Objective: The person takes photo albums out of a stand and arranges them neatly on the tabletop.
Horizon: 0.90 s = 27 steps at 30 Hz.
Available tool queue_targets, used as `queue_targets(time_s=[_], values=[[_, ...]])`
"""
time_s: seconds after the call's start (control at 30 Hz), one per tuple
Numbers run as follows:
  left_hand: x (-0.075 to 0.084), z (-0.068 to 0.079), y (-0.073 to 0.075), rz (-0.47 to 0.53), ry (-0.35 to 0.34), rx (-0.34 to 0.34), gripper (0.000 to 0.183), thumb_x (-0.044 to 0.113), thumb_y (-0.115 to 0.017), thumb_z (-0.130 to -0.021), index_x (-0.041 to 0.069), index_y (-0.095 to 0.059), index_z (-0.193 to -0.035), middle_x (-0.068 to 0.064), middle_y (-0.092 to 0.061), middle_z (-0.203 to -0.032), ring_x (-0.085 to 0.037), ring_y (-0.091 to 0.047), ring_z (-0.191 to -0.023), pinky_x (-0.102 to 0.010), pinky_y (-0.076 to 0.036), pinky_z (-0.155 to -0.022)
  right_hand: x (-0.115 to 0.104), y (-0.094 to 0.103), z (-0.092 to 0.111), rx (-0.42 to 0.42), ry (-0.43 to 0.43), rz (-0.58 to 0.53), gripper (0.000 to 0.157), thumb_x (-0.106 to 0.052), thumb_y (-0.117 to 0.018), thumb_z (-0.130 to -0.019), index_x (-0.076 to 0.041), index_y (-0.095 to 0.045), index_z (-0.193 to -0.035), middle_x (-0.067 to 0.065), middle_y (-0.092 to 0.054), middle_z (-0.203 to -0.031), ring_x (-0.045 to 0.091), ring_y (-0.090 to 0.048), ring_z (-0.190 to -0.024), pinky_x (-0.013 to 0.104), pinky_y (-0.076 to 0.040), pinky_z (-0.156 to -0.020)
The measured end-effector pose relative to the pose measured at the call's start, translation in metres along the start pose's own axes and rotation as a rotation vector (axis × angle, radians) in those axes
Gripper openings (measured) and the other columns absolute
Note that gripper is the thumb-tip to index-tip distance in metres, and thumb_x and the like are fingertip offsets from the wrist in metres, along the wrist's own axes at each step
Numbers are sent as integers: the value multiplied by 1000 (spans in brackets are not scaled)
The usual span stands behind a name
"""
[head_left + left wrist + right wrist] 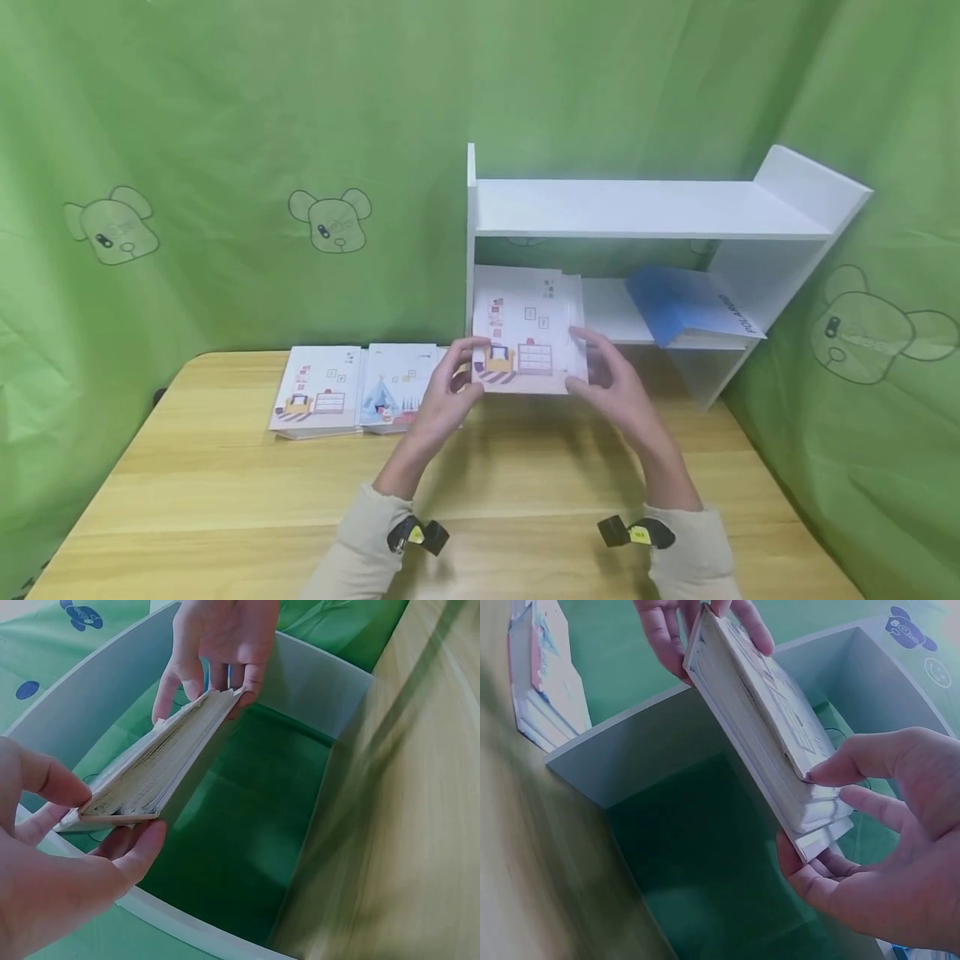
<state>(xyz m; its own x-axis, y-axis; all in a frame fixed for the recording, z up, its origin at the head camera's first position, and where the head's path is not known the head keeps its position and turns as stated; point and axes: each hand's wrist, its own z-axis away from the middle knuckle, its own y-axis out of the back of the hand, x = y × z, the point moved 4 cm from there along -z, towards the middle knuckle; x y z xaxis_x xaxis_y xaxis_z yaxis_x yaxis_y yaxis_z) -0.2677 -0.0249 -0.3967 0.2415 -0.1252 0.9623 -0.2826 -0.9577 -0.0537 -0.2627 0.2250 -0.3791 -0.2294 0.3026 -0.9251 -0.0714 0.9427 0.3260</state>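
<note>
Soft shadows fall across the bright table [240, 508].

The held hardcover book [527, 327] is bound in smooth card around rough-edged paper pages [166, 759]; the shelf unit [637, 206] is finished smooth and matt, the tabletop [540, 483] wood-grained, the curtain [225, 100] faintly glossy.

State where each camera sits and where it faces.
Head: on the head, facing forward and down at shelf and table; sleeves, left hand and right hand show.
Left wrist: worn there, looking along the held book toward the right hand; both hands show.
Right wrist: worn there, looking toward the left hand; both hands show.
Both wrist views share the book.
</note>
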Motion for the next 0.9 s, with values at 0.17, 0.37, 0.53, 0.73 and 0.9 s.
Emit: queue_targets(time_s=[0.17,0.37,0.53,0.73,0.9], values=[[1,1,3,12,-19,-3,70,-12,-52,-84,19,-51,-146,-14,-51,-140,-33,-58,-119,-43,-55,-98,1,-2,1,6,5,12,75,2,-69,-92,-21,-39,-158,28,-49,-142,46,-60,-117,36,-62,-84],[4,2,5,-25,-26,-13,71,-8,-57,-86,23,-50,-149,-7,-46,-150,-29,-51,-132,-42,-48,-110,-1,-1,4,13,8,36,75,0,-69,-93,-23,-39,-158,26,-50,-141,43,-60,-116,32,-61,-83],[1,2,7,-64,-24,-19,69,-4,-60,-88,26,-50,-149,-3,-42,-156,-28,-45,-139,-42,-42,-116,1,-1,6,10,9,64,75,0,-70,-92,-21,-41,-158,26,-52,-137,40,-60,-113,30,-60,-82],[-3,5,11,-57,2,-37,64,3,-64,-92,27,-49,-150,-12,-41,-156,-36,-47,-137,-43,-51,-107,1,-2,10,6,9,94,74,-1,-71,-91,-22,-43,-156,25,-53,-135,39,-59,-114,30,-59,-83],[-3,8,13,-31,20,-44,62,4,-65,-94,28,-49,-149,-17,-46,-150,-41,-52,-132,-42,-56,-100,1,-4,13,8,12,110,73,-1,-72,-91,-20,-43,-156,25,-52,-135,39,-59,-113,29,-59,-81]])
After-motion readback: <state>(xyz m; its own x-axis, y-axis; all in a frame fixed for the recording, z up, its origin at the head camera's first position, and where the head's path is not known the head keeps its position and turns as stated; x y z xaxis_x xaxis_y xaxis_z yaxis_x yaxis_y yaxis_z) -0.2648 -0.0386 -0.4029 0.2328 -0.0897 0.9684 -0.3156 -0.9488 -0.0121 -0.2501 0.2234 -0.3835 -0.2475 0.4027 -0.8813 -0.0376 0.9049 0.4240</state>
